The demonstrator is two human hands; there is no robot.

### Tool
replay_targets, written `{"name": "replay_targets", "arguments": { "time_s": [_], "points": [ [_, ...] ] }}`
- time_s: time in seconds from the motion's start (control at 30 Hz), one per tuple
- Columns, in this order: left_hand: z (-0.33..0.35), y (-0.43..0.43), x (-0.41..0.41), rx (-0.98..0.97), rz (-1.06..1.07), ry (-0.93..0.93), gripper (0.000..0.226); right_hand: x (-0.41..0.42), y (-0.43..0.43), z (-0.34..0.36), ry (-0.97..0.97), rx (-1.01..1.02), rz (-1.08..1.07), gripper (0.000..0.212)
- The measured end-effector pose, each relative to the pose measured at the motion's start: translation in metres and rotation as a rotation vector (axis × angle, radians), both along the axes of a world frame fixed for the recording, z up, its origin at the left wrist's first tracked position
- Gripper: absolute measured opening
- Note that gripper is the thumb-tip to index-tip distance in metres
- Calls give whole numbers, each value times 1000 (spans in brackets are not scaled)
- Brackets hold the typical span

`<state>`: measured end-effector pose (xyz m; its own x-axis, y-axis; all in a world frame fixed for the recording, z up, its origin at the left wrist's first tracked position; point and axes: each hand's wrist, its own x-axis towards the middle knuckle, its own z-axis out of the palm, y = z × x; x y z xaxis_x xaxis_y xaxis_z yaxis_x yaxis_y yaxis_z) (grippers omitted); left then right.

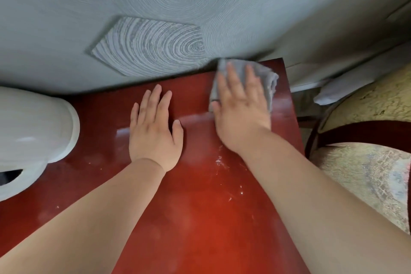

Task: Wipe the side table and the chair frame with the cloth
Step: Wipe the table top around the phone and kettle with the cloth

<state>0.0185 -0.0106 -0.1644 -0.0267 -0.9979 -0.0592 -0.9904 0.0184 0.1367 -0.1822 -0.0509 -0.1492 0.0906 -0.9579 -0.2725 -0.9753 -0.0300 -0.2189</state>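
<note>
Right hand [241, 113] flat, fingers spread, pressing crumpled grey cloth [264, 78] onto glossy table [200, 218].

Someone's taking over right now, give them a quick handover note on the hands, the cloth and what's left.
Right hand: flat, pressing the grey cloth onto the side table at its far right corner.
Left hand: flat on the tabletop, empty.
Done: nothing clearly finished; white specks remain near the right forearm.
Left: the rest of the tabletop, around the white vessel, then the chair frame.
</note>
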Motion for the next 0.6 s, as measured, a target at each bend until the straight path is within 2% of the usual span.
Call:
{"name": "replay_targets", "arguments": {
  "time_s": [0.1, 0.17, 0.27, 0.37, 0.47, 0.53, 0.6],
  "points": [
    [-1, 0, 1, -7, -13, -11, 69, 30, 11, 4, -115, 28, 241, 63],
    [-1, 0, 2, -7, -12, -7, 69, 26, 8, 2, -151, 35, 284, 59],
    [-1, 0, 1, -15, 1, 13, 68, -6, -2, -4, -82, 3, 173, 59],
    [0, 0, 1, 8, 5, 17, 68, -43, 6, -10, -8, -77, -71, 60],
    [-1, -1, 1, 19, 4, 15, 68, -55, 17, -9, -61, -155, -237, 55],
    [-1, -1, 1, 17, 5, 16, 68, -36, 17, -5, -88, -124, -205, 56],
    [-1, 1, 1, 5, 6, 20, 68, 0, 23, -1, -122, -53, -4, 61]
  ]
}}
